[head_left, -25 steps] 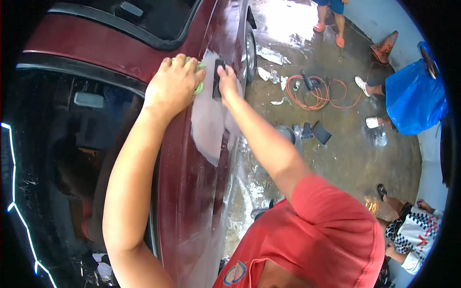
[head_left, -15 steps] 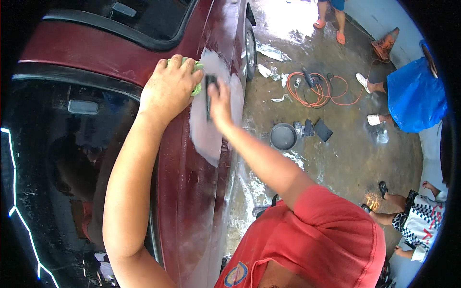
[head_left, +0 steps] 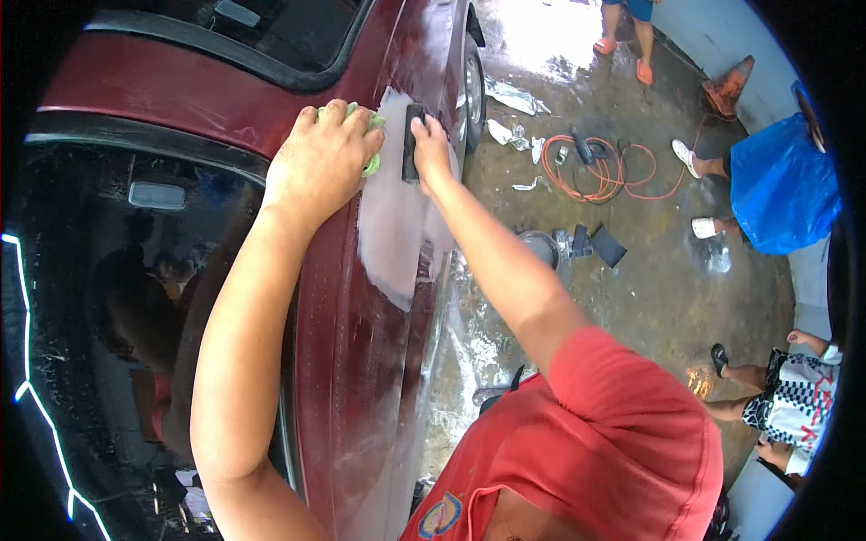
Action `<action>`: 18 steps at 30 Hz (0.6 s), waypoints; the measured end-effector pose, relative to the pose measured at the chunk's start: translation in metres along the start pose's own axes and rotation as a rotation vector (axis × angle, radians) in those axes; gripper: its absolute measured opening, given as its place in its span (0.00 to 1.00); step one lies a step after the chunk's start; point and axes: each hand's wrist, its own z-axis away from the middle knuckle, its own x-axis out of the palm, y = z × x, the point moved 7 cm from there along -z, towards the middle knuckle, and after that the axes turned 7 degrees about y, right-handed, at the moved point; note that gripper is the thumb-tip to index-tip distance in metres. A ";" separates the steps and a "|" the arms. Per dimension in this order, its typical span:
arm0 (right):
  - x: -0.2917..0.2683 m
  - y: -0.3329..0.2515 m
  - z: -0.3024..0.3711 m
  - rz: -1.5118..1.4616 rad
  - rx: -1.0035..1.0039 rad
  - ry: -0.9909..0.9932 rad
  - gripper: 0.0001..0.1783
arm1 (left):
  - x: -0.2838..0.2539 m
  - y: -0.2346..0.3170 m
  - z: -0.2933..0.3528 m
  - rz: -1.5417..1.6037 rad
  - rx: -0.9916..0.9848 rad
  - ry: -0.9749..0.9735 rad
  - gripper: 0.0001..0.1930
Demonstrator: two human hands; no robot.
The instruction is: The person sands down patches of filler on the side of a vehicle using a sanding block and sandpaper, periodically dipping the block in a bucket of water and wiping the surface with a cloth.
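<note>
A dark red car [head_left: 338, 388] fills the left side, with a patch of pale grey filler [head_left: 390, 234] on its body panel. My right hand [head_left: 431, 149] grips a black sanding block [head_left: 413, 135], which lies against the far part of that patch. My left hand [head_left: 327, 158] is closed over a green cloth [head_left: 375, 162] and rests on the car's edge beside the patch. Only the cloth's side shows past my fingers.
On the wet floor stand a round grey basin [head_left: 542, 243] and dark flat sheets [head_left: 608, 246]. A coiled orange cord [head_left: 622, 185] lies with a dark power tool [head_left: 582, 146]. People stand along the right; an orange cone [head_left: 727, 86] leans by the wall.
My right hand has moved the sanding block farther away and slightly right across the grey patch. My left hand has stayed in place with the cloth.
</note>
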 end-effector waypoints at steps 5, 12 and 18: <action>-0.008 -0.002 0.087 0.273 -0.081 0.040 0.33 | -0.002 0.001 -0.001 0.028 -0.003 -0.034 0.22; -0.006 -0.013 0.021 0.208 -0.225 0.110 0.30 | -0.003 0.002 -0.005 0.021 -0.005 -0.046 0.24; -0.010 -0.007 0.099 0.253 -0.178 0.016 0.31 | -0.002 0.002 -0.002 0.025 -0.011 -0.082 0.25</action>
